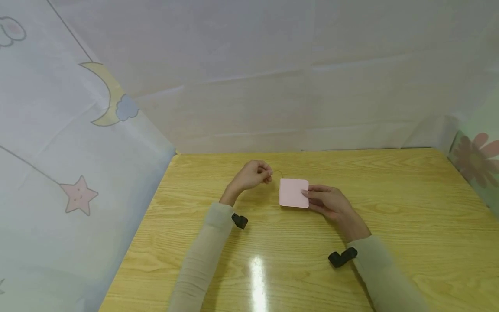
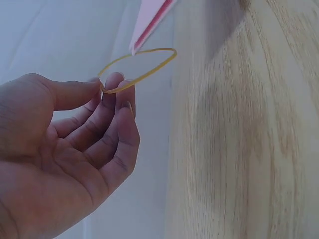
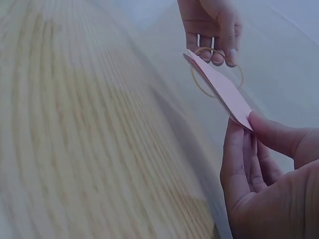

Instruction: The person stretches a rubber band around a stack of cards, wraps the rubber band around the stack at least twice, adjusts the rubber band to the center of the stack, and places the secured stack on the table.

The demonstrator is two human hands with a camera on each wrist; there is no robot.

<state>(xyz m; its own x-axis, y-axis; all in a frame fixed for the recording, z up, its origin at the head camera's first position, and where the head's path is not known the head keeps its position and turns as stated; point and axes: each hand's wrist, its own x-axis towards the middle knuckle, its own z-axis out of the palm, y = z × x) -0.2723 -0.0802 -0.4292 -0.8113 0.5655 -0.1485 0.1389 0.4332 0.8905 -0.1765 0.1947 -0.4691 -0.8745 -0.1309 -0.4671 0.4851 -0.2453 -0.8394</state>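
Note:
A thin stack of pink square cards (image 1: pixel 293 193) is held up over the table by my right hand (image 1: pixel 331 201), thumb on the near face and fingers behind. In the right wrist view the cards (image 3: pixel 224 92) appear edge-on as several layers. My left hand (image 1: pixel 253 174), to their left, pinches a yellow rubber band (image 2: pixel 158 67) between thumb and fingertips. The band hangs as an open loop, and a corner of the stack (image 2: pixel 149 22) overlaps its far side in the left wrist view. From the right wrist, the loop (image 3: pixel 242 77) shows on both sides of the stack's far end.
Beneath both hands lies a light wood-grain table (image 1: pixel 409 208). A pale wall sheet (image 1: pixel 249 108) rises behind its far edge, with printed side sheets at left and right. Small black cameras (image 1: pixel 342 257) sit on both sleeved wrists.

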